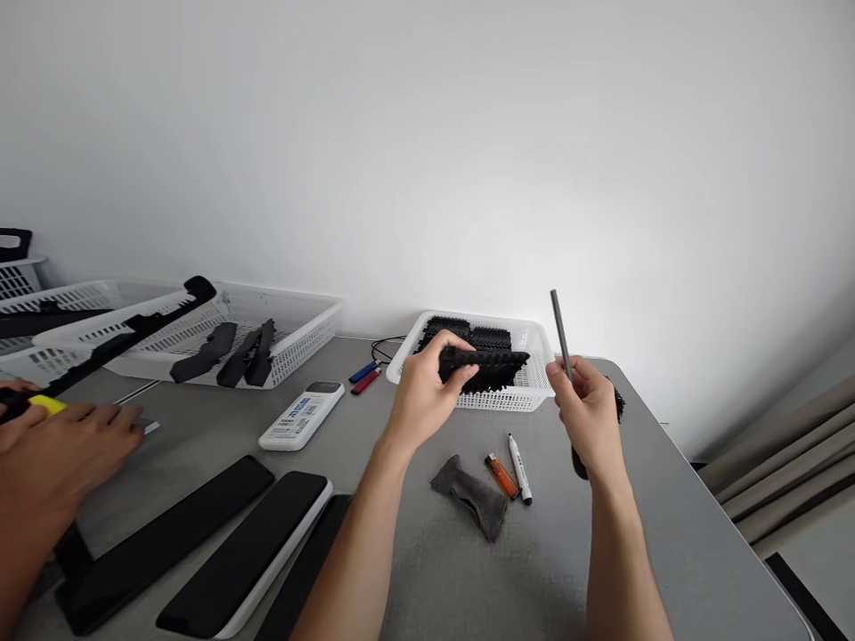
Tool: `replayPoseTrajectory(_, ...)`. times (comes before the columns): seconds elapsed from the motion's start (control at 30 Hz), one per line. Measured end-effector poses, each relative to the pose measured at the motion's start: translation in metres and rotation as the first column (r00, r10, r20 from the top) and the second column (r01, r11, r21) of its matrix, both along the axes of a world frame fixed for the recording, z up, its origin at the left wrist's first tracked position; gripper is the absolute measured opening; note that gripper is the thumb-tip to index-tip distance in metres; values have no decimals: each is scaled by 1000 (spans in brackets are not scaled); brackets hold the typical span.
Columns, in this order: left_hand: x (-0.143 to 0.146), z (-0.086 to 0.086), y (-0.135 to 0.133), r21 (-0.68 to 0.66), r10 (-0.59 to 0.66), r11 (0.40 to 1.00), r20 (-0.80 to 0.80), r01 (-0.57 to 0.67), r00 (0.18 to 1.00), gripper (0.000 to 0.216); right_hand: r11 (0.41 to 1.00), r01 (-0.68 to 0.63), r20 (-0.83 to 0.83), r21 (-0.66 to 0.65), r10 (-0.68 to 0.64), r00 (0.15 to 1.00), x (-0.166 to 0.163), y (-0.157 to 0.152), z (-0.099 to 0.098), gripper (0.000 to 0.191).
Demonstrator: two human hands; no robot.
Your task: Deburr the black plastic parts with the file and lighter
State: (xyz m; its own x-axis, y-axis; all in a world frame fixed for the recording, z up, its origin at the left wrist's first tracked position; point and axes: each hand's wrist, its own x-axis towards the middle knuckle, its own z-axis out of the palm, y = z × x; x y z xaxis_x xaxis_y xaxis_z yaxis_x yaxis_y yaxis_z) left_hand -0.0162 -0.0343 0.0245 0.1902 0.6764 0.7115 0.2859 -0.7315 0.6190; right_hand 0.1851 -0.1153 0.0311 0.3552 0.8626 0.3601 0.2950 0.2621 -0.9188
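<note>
My left hand [419, 394] is closed around a flat black ribbed plastic part [487, 367], held level above the grey table [668, 534] in front of a small white basket [527, 385]. My right hand [588, 411] is closed on a thin grey rod [559, 331] that points upward, and a dark object shows behind and below its palm. The two hands are a short distance apart, with the rod just right of the black part's end.
The small basket holds more black parts. A grey cloth [471, 495], orange lighter [501, 475] and white marker [519, 469] lie below my hands. A remote [302, 415], two lighters [364, 376], long black pads [250, 552] and large white baskets [294, 331] lie left. Another person's hands [60, 445] work at far left.
</note>
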Motion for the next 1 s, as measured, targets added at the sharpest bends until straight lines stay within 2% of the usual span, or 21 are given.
replayPoseTrajectory(0.07, -1, -4, 4, -28, 45, 999, 99, -42, 994, 15, 996, -83, -95, -27, 80, 992, 1, -2, -1, 37)
replayPoseTrajectory(0.13, 0, -10, 10, -83, 50, 996, 240, -31, 969, 20, 985, -156, -155, -70, 144, 977, 5, -4, -6, 37)
replayPoseTrajectory(0.27, 6, -23, 21, -250, -6, 957, 492, 148, 870, 28, 967, -181, -71, -181, 171, 983, 19, -13, -28, 38)
replayPoseTrajectory(0.37, 12, -32, 26, -350, 26, 906, 606, 237, 795, 36, 979, -85, 64, -184, 98, 993, 29, -20, -55, 42)
replayPoseTrajectory(0.47, 17, -46, 30, -372, 47, 884, 673, 283, 738, 42, 988, 24, 194, -153, 6, 981, 34, -25, -85, 44)
replayPoseTrajectory(0.53, 19, -62, 34, -390, 90, 870, 728, 303, 680, 44, 983, 77, 230, -164, -37, 972, 36, -28, -103, 46)
replayPoseTrajectory(0.63, 17, -92, 36, -491, 253, 800, 798, 346, 546, 42, 965, 168, 254, -200, -114, 961, 42, -33, -126, 51)
replayPoseTrajectory(0.7, 13, -109, 34, -527, 304, 778, 793, 343, 528, 40, 951, 198, 325, -238, -114, 939, 48, -37, -139, 54)
replayPoseTrajectory(0.8, 7, -127, 28, -543, 329, 761, 795, 355, 510, 40, 925, 216, 502, -313, -32, 864, 56, -39, -155, 48)
replayPoseTrajectory(0.87, 4, -135, 22, -544, 325, 749, 799, 378, 506, 42, 908, 239, 574, -343, 1, 819, 60, -39, -163, 43)
replayPoseTrajectory(1.0, -1, -144, 14, -531, 284, 724, 811, 439, 512, 40, 870, 333, 654, -362, -17, 757, 62, -35, -175, 38)
